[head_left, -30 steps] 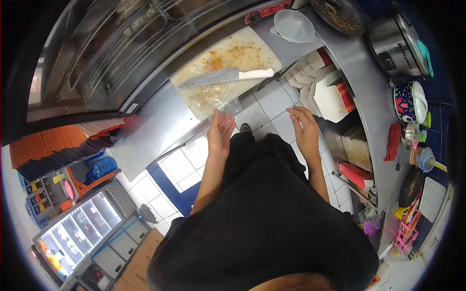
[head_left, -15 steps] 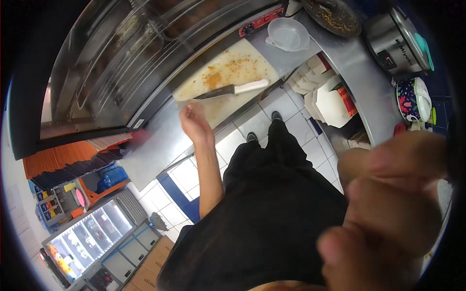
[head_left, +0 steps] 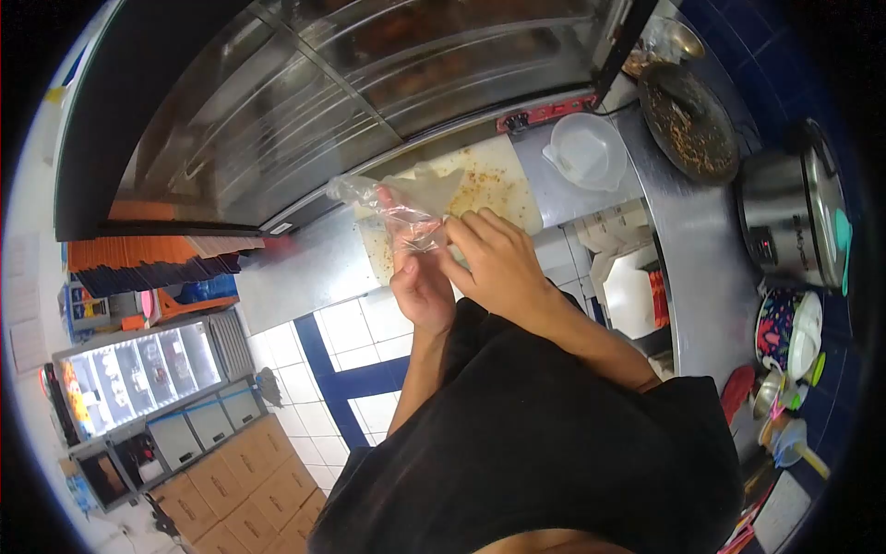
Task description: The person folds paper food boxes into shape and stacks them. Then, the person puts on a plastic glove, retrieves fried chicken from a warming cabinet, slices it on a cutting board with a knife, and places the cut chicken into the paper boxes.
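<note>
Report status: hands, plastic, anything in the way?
Left hand: fingers inside clear plastic. Right hand: pinching its edge. Nothing visibly blocking; plastic partly hides crumb-strewn cutting board.

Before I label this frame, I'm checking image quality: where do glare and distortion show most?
Head view: fisheye curvature bends the long steel counter and leaves black corners; glints speckle the clear plastic on the left hand; the lit display fridge looks washed out.

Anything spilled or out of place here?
Yes: orange-brown crumbs lie loose across the cutting board near the right hand, so it looks unwiped. Similar-looking bits sit in the dark pan, less oddly.
</note>
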Motion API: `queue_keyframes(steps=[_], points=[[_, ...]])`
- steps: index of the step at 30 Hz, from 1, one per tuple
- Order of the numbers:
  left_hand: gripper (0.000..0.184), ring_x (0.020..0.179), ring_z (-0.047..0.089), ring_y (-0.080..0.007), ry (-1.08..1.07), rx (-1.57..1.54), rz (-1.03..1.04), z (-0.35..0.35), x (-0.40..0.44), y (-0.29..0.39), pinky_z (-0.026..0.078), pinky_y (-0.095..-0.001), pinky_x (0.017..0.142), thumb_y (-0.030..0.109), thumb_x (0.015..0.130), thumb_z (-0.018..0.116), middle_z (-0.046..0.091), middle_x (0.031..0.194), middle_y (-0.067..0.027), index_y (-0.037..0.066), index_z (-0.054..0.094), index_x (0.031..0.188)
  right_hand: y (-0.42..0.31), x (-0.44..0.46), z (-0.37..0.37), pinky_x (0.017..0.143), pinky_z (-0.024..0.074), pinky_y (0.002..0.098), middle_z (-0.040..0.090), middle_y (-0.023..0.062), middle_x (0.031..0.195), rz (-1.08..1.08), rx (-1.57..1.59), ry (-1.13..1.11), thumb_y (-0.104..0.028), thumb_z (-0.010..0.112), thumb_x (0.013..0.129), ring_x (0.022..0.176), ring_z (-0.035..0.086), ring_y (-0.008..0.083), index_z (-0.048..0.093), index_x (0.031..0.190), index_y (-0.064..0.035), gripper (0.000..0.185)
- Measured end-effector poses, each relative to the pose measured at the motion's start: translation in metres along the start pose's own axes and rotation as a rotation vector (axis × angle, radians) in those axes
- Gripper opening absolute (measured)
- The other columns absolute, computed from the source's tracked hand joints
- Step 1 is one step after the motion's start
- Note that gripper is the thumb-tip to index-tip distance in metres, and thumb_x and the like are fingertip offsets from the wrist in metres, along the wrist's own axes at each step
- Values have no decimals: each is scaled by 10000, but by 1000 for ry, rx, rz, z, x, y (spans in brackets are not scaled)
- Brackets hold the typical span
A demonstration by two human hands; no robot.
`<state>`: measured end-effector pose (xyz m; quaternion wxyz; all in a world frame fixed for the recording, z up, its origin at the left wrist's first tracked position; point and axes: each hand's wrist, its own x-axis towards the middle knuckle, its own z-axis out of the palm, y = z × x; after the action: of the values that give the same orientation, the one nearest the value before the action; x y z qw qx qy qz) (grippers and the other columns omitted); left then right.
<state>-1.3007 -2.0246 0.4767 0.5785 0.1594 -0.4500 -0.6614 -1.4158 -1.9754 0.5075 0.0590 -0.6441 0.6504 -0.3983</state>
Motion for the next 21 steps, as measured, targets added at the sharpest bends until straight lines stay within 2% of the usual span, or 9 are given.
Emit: queue_keyframes(steps=[3, 6, 9, 10, 13, 14, 15, 18, 21], points=[[376, 1521, 321, -299, 206, 21, -46, 9, 7, -10, 312, -440, 1213, 218, 1062, 473, 277, 1688, -157, -6, 570, 1348, 21, -1, 0, 724, 525, 407, 637, 56, 831, 19, 33, -26, -242, 722, 844, 856, 636, 245, 658, 973, -85, 214], [391, 1414, 450, -264, 360, 396, -195, 10, 9, -13, 410, -386, 1155, 180, 1059, 534, 408, 1568, -184, -26, 521, 1391, 34, -3, 0, 680, 522, 420, 609, 60, 772, -109, 63, 2, -156, 709, 816, 767, 605, 272, 593, 837, -71, 146], [526, 1355, 507, -279, 690, -316, -430, 13, 17, -20, 447, -412, 1163, 257, 1040, 649, 441, 1478, -209, -11, 440, 1441, 48, -11, 1, 704, 529, 387, 630, 30, 771, -239, 66, -78, -204, 714, 801, 774, 618, 230, 629, 830, -104, 135], [666, 1462, 397, -324, 637, -452, -408, 17, 19, -20, 366, -480, 1215, 435, 1041, 610, 373, 1567, -202, 9, 383, 1499, 52, -13, 0, 705, 532, 395, 630, 37, 763, -249, 89, -125, -211, 711, 806, 773, 622, 236, 629, 818, -103, 136], [784, 1528, 282, -360, 298, -364, -293, 13, 19, -27, 254, -567, 1253, 586, 1031, 523, 293, 1646, -171, 44, 333, 1564, 58, -16, -6, 685, 525, 416, 618, 53, 746, -253, 194, -216, -194, 696, 813, 744, 613, 261, 611, 800, -101, 127], [849, 1565, 167, -368, 197, -257, -333, 11, 21, -31, 107, -610, 1263, 682, 1005, 458, 223, 1699, -132, 130, 275, 1623, 60, -15, -8, 663, 515, 429, 605, 62, 737, -245, 277, -256, -171, 685, 816, 716, 600, 279, 594, 795, -100, 117], [849, 1565, 167, -368, 185, -265, -337, 13, 23, -34, 107, -610, 1263, 682, 1005, 458, 223, 1699, -132, 130, 275, 1623, 63, -16, -6, 663, 515, 429, 605, 62, 737, -242, 264, -248, -171, 685, 816, 716, 600, 279, 594, 795, -100, 117], [794, 1581, 89, -408, 95, 106, -310, 20, 36, -51, 32, -624, 1245, 678, 1012, 446, 159, 1726, -141, 355, 144, 1671, 74, -16, -6, 718, 542, 441, 663, 100, 795, -221, 334, -336, -242, 678, 845, 792, 659, 310, 610, 799, -79, 183], [820, 1583, 57, -431, 124, 204, -428, 18, 52, -68, -8, -655, 1229, 709, 1012, 414, 117, 1738, -141, 343, 108, 1679, 73, -25, -7, 725, 534, 465, 667, 124, 804, -202, 460, -528, -246, 664, 855, 806, 664, 333, 617, 823, -63, 192]])
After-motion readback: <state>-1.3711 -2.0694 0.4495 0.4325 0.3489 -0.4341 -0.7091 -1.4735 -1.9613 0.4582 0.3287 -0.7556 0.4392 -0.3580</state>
